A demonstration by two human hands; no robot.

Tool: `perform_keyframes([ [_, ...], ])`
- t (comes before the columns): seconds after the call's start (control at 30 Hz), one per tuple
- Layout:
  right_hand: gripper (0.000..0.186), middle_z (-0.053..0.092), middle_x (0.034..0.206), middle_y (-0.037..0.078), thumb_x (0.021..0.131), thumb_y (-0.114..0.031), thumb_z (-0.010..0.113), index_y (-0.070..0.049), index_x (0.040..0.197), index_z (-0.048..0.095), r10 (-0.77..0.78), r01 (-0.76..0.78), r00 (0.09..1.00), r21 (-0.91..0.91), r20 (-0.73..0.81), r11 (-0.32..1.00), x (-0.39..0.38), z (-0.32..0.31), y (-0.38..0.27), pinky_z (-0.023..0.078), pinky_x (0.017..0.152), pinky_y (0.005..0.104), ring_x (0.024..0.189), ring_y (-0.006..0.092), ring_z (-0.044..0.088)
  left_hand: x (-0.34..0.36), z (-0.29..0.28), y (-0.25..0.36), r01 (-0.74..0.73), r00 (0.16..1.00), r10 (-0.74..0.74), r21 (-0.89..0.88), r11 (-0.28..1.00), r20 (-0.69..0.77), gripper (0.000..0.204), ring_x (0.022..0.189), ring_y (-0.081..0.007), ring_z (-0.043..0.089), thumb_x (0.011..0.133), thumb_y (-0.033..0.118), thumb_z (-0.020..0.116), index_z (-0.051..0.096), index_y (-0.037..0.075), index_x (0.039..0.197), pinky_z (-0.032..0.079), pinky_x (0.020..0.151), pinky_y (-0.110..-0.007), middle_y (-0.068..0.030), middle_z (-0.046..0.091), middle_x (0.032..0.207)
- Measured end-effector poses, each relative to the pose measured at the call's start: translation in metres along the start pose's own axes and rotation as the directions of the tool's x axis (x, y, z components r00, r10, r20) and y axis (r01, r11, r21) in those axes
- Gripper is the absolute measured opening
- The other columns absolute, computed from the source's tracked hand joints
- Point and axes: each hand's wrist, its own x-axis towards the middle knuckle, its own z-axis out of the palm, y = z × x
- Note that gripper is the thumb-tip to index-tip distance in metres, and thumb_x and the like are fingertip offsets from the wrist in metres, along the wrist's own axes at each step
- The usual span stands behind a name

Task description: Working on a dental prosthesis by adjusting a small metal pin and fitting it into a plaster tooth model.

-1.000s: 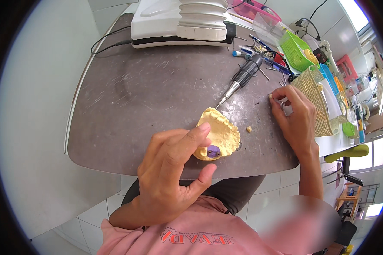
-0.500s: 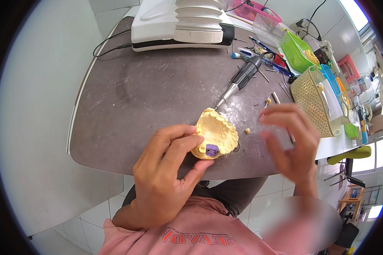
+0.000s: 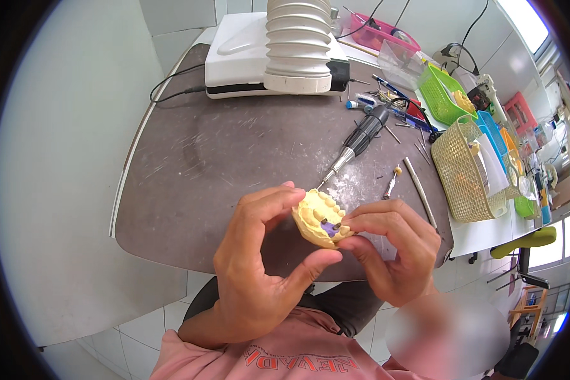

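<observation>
A yellow plaster dental model [image 3: 310, 223] is raised, tilted, over the bench's near edge. Its purple patch [image 3: 330, 232] carries two small dark posts [image 3: 325, 221]. My left hand [image 3: 250, 259] grips the model, fingers at its far left side and thumb underneath. From the right, my right hand [image 3: 396, 244] closes its thumb and fingers on the model's right edge, close to the posts. Whether a small piece also sits between those fingertips is hidden. Just beyond the model lies a dark rotary handpiece [image 3: 367, 132], its thin tip near the model's far rim.
A white machine with a ribbed hose [image 3: 297, 47] stands at the back. Small tools and burs [image 3: 386, 101] lie scattered behind the handpiece. On the right are a pale rod [image 3: 420, 192], a small tan-tipped tool [image 3: 392, 182], a beige woven basket [image 3: 453, 168] and a green basket [image 3: 446, 95].
My right hand has come left onto the model, which is now tilted differently. The purple patch's two dark spots now appear as posts. The small tan piece beside the model no longer shows.
</observation>
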Motion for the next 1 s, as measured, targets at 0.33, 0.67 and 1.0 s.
perform_keyframes([
  [0.33, 0.026, 0.074, 0.09, 0.01, 0.077, -0.003, 0.083, -0.004, 0.101, 0.074, 0.082, -0.068, 0.995, 0.212, -0.057, 0.975, -0.001, 0.005, 0.001, 0.056, 0.067, 0.0323, 0.079, 0.0226, 0.072, -0.008, 0.003, -0.005, 0.077, 0.997, -0.067, -0.259, 0.963, 0.045, 0.055, 0.124, -0.0304, 0.064, 0.081, 0.005, 0.086, 0.054, -0.005, 0.126, 0.056, 0.102, -0.038, -0.0248, 0.063, 0.131],
  [0.67, 0.029, 0.074, 0.089, 0.007, 0.075, -0.002, 0.083, -0.005, 0.103, 0.076, -0.005, 0.007, 1.0, 0.159, -0.015, 0.987, -0.001, 0.005, 0.005, 0.055, 0.062, 0.0298, 0.076, 0.0197, 0.071, -0.009, 0.004, -0.008, 0.027, 0.999, -0.018, -0.243, 0.97, 0.038, 0.055, 0.125, -0.0324, 0.063, 0.08, 0.004, 0.087, 0.055, -0.006, 0.125, 0.055, 0.102, -0.037, -0.0263, 0.063, 0.131],
  [1.0, 0.028, 0.072, 0.086, 0.007, 0.073, -0.004, 0.083, -0.003, 0.1, 0.076, -0.137, 0.138, 0.99, 0.04, -0.009, 0.99, 0.004, 0.004, 0.005, 0.055, 0.06, 0.0302, 0.072, 0.0209, 0.069, -0.012, 0.006, -0.014, -0.026, 1.0, 0.024, -0.192, 0.981, -0.011, 0.053, 0.117, -0.0354, 0.069, 0.079, 0.011, 0.088, 0.058, -0.007, 0.12, 0.057, 0.097, -0.038, -0.0323, 0.067, 0.124],
])
